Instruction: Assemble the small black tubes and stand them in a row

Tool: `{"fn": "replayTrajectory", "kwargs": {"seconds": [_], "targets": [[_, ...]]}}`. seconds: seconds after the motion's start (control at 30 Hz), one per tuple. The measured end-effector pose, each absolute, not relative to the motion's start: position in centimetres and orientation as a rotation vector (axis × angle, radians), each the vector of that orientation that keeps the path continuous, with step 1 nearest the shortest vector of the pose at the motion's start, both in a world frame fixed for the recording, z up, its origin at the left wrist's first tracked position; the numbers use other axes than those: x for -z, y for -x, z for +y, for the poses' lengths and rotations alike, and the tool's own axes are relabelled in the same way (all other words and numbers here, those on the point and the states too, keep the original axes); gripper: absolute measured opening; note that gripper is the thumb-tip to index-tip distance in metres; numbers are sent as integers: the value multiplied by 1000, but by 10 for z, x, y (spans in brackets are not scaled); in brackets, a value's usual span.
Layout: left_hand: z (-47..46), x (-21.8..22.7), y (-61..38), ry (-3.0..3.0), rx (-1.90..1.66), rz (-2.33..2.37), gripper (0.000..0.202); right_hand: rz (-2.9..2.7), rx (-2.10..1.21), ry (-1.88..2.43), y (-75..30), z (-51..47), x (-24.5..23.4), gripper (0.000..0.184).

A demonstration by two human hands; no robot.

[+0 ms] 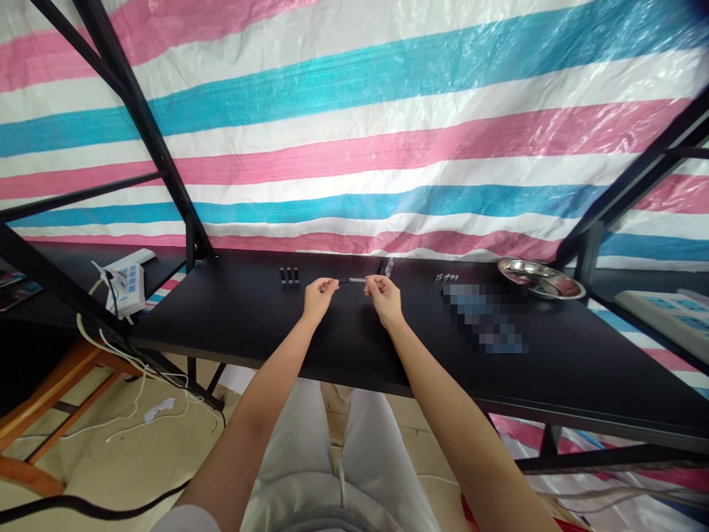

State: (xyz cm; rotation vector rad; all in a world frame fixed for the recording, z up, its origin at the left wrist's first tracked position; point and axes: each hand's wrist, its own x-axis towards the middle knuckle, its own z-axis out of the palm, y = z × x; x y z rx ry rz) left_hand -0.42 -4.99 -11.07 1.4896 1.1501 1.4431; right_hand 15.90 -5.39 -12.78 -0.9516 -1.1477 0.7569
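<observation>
Well, from my end of the feed I have a thin tube point(357, 280) held level above the table point(233, 314), between the two hands. The left hand point(319, 299) pinches its dark end with thumb and forefinger, and the right hand point(386, 298) pinches the clear, shiny end; I take the grip at both tips as a way to line it up and leave the middle exposed. The other fingers curl loosely in, as far as I can tell.

To the left of the tube I see three short black sticks point(289, 275) with pale ends, side by side, probably spaced like that for easy picking. Behind and right of the tube, close to the right hand, is a small cluster of clear and black pieces point(387, 267). Farther right of it are small clear bits point(446, 278), too small for me to name, then a round metal dish point(540, 279), polished and shallow. The table beneath is matt black and smooth, while beyond the tube hangs a crinkled, glossy plastic sheet point(354, 148) striped pink, blue and white
</observation>
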Motion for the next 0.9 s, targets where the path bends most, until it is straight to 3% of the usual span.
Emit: {"fn": "replayTrajectory", "kwargs": {"seconds": [0.67, 0.9], "targets": [[-54, 115, -2, -1645, -1371, 1040, 22, -1302, -1032, 967, -155, -58, 126, 42], [-59, 112, -5, -1676, -1340, 1040, 22, -1514, -768, 1081, -156, -60, 130, 38]]}}
